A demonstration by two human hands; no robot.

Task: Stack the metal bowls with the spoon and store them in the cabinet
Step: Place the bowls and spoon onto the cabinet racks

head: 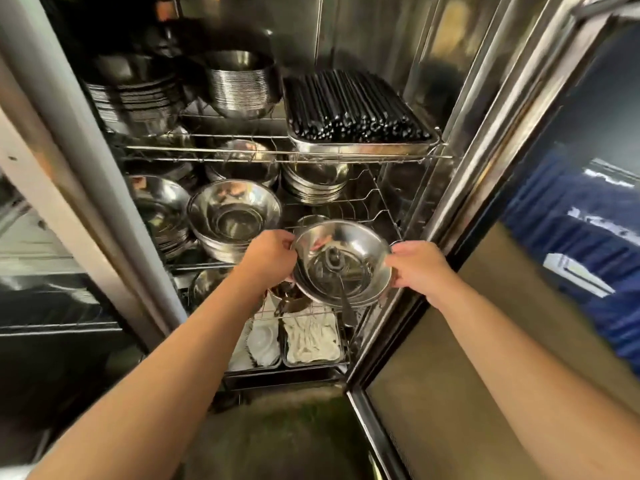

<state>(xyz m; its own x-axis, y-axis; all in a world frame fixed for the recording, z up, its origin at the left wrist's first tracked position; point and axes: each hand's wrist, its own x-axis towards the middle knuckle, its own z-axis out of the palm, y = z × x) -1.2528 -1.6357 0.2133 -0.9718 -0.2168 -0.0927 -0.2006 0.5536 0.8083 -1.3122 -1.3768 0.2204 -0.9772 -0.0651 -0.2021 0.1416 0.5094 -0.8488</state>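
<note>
A small stack of shiny metal bowls (360, 249) hangs in front of the open steel cabinet (433, 109), level with its middle wire shelf (367, 206). A dark spoon (344, 292) lies in the top bowl, its handle sticking out over the near rim. My left hand (272, 256) grips the stack's left rim and my right hand (417, 266) grips its right rim. The stack is tilted slightly toward me.
More metal bowl stacks (235, 216) fill the middle shelf's left and back. The top shelf carries bowl stacks and a tray of black chopsticks (353, 105). Trays with white items (311, 336) sit at the bottom. The open glass door (519, 254) stands at right.
</note>
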